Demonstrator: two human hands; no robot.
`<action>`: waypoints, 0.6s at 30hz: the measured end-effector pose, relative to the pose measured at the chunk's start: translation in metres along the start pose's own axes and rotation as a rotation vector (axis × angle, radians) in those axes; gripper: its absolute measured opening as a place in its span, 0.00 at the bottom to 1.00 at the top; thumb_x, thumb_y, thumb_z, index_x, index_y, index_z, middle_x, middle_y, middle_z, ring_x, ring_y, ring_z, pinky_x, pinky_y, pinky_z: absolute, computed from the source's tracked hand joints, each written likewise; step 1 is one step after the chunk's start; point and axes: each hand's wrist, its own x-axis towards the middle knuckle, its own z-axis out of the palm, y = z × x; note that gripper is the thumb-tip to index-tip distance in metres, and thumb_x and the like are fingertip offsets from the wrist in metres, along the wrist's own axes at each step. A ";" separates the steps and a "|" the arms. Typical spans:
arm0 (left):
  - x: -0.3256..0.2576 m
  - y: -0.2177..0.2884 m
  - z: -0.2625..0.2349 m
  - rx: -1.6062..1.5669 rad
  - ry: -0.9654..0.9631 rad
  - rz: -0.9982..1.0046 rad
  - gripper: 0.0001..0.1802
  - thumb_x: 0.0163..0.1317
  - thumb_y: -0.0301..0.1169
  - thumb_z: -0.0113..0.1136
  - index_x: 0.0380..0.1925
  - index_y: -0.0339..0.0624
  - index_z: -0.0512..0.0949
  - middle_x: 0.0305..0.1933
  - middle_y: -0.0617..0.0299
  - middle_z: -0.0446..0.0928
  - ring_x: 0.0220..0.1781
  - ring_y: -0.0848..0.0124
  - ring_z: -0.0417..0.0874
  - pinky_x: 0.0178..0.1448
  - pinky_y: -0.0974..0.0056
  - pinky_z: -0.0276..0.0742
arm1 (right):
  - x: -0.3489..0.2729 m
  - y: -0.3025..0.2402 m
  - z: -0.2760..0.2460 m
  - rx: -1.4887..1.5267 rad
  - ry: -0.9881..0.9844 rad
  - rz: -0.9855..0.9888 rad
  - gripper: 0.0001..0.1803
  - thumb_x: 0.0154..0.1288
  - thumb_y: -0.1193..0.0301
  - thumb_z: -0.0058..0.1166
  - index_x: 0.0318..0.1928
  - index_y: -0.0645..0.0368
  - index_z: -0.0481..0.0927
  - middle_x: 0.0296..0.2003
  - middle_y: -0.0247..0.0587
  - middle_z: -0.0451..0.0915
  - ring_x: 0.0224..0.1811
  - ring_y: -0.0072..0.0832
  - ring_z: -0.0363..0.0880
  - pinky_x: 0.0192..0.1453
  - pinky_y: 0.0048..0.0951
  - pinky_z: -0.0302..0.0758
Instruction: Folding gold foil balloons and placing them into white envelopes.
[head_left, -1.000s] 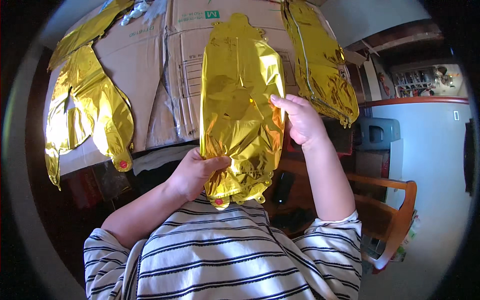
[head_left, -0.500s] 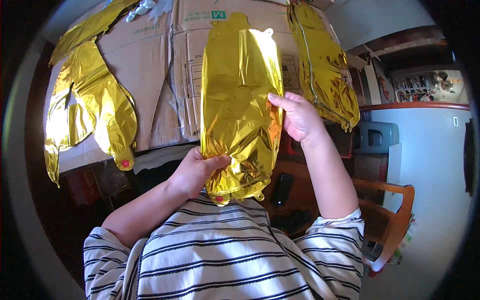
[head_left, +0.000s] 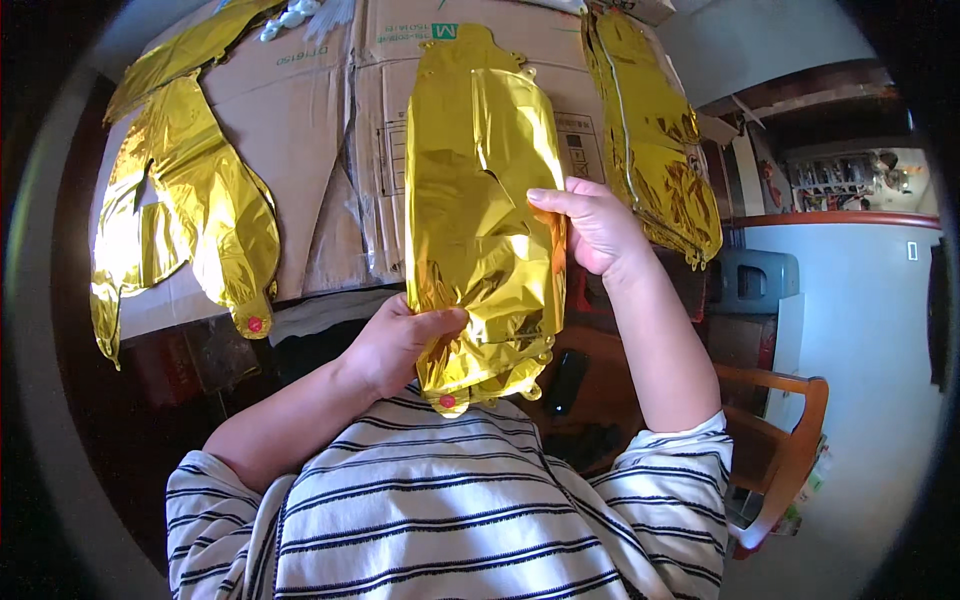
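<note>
A flat, folded gold foil balloon (head_left: 480, 220) stretches up and away from my chest over the cardboard. My left hand (head_left: 395, 345) pinches its lower left edge, thumb on top and the other fingers hidden behind the foil. At its right edge, about halfway up, my right hand (head_left: 600, 225) is closed on it, the thumb lying over the front. Creases run across the lower half, and small tabs stick out along the bottom. A red round spot (head_left: 447, 402) marks the bottom left tab.
Flattened cardboard (head_left: 310, 180) covers the work surface. Another flat gold foil balloon (head_left: 215, 200) hangs over its left front edge, and a folded gold foil stack (head_left: 650, 130) lies at the right. A dark phone (head_left: 567, 380) rests on the wooden chair (head_left: 800, 430). A grey-blue stool (head_left: 765, 280) stands behind it.
The balloon's upper folded layer has dropped slightly, uncovering more of the layer behind. My right hand has shifted a little with its edge; both hands keep their hold.
</note>
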 end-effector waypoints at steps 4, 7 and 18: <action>-0.002 0.004 0.005 -0.026 -0.002 -0.016 0.14 0.69 0.23 0.58 0.53 0.35 0.79 0.48 0.57 0.84 0.45 0.66 0.87 0.55 0.58 0.84 | 0.003 0.001 -0.001 0.003 -0.028 0.005 0.11 0.66 0.73 0.63 0.46 0.64 0.80 0.41 0.42 0.86 0.41 0.28 0.85 0.49 0.33 0.82; -0.004 0.006 0.007 -0.037 0.002 -0.002 0.13 0.69 0.23 0.58 0.52 0.34 0.79 0.47 0.57 0.84 0.45 0.67 0.87 0.54 0.59 0.85 | 0.006 0.000 -0.003 -0.008 -0.022 0.015 0.10 0.66 0.74 0.62 0.45 0.65 0.80 0.41 0.42 0.86 0.42 0.28 0.85 0.50 0.33 0.81; -0.002 0.015 0.017 0.017 0.027 0.082 0.09 0.69 0.24 0.58 0.47 0.34 0.80 0.43 0.57 0.84 0.43 0.66 0.87 0.53 0.59 0.85 | 0.020 -0.005 0.002 -0.124 0.052 -0.179 0.12 0.63 0.78 0.62 0.48 0.66 0.80 0.41 0.44 0.85 0.40 0.27 0.84 0.49 0.31 0.80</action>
